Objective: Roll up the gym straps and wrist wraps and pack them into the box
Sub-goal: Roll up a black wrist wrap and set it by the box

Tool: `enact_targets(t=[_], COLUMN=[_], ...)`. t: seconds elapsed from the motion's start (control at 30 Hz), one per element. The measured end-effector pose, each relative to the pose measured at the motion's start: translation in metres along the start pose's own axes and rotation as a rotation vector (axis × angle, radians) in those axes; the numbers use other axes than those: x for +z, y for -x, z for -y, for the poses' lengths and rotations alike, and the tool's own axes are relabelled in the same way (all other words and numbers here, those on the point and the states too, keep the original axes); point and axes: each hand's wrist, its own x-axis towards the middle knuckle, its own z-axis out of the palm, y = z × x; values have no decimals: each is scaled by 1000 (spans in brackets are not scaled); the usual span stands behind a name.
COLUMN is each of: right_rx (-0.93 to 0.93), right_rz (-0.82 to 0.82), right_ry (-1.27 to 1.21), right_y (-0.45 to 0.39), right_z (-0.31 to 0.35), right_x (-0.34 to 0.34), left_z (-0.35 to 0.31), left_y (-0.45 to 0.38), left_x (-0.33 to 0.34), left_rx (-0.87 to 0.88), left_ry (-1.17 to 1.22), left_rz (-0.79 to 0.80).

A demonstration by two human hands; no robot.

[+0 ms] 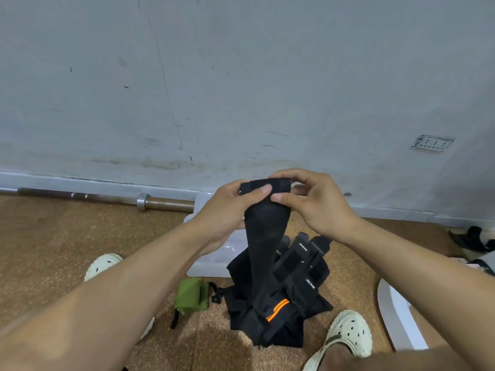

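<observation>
Both hands pinch rolled top end of black wrap (261,236): left hand (227,210), right hand (313,204). Roll axis horizontal between hands; free tail hangs straight down onto strap pile (289,290) on floor. Box (203,266) behind pile.

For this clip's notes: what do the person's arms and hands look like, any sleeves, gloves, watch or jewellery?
Both forearms are bare to the frame's edge, with no sleeves in view. The left hand and right hand wear no gloves, and no rings, watch or wristband show on the visible sides. Fingernails look short and unpainted.
</observation>
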Motion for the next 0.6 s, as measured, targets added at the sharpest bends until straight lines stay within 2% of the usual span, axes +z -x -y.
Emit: enact_targets(t=[0.13, 0.4, 0.5, 0.6], right_rx=[-76, -88, 7, 167], right_rz=[-23, -8, 57, 208], right_ry=[44, -20, -168, -360], right_y=[-1, -2, -3, -6], right_z=[9, 0, -7, -19], right_x=[-3, -6, -13, -19], left_z=[-4, -3, -3, 0], left_y=[4, -5, -11, -14], left_x=[0, 2, 4, 6], left_rx=[-13, 30, 44, 66], left_ry=[-59, -48, -56, -65], left_rz=[62, -36, -53, -34])
